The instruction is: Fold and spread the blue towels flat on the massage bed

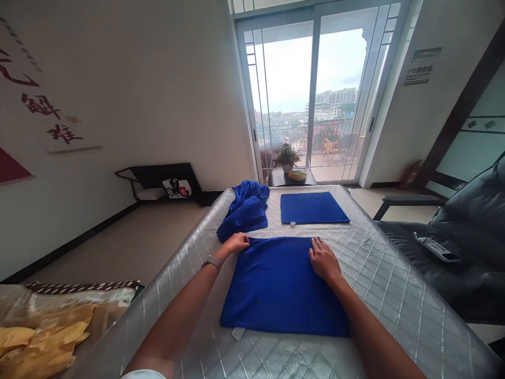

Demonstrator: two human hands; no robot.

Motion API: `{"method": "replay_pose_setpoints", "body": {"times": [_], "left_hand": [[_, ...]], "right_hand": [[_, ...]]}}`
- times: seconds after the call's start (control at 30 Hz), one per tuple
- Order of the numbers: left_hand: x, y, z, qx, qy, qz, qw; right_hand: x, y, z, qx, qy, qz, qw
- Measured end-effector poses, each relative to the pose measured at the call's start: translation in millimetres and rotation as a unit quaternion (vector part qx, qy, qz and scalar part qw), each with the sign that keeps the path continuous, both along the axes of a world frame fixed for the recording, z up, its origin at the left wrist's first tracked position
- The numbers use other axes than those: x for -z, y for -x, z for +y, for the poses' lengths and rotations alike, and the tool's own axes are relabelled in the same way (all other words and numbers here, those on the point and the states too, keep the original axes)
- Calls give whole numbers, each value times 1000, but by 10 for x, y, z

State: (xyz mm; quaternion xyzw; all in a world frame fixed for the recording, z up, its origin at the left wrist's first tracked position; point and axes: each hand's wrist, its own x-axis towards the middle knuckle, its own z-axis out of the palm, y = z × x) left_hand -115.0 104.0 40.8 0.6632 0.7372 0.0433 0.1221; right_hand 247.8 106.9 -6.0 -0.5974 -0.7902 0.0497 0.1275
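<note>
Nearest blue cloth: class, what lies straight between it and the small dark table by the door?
The head view shows a second blue cloth, lying flat on the silver quilted cover.

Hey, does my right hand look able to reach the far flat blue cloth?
Probably yes: the right hand rests on the near blue cloth, with only a strip of silver quilted cover between it and the far flat blue cloth.
</note>
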Motion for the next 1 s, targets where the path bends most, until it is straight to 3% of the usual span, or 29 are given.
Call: {"method": "replay_pose_setpoints", "body": {"times": [0.2, 0.37, 0.47, 0.57, 0.67, 0.73, 0.87, 0.93, 1.0], "left_hand": [[-84, 53, 79, -25, -52, 46, 997], [-50, -236, -110, -29, -125, 77, 989], [89, -483, -358, 29, -145, 72, 986], [338, -608, -620, 78, -123, 62, 987], [555, -501, -812, 62, -105, 55, 991], [611, -332, -888, 46, -97, 56, 993], [480, -115, -881, 2, -68, 79, 994], [354, -274, -776, -6, -88, 91, 992], [255, -682, -609, 37, -117, 79, 989]], "right_hand": [[18, -1, 13, -7, -10, -12, 1000], [35, 3, 26, -2, -5, -25, 1000], [33, 5, 21, -2, -2, -38, 999], [16, 11, 6, -3, 0, -52, 999], [-23, 28, -7, 1, -2, -62, 998], [-55, 43, -7, -3, -12, -77, 997], [-77, 54, 20, -29, -19, -87, 996], [-59, 44, 39, -26, 5, -62, 998], [-34, 25, 54, -23, 25, -42, 999]]}}
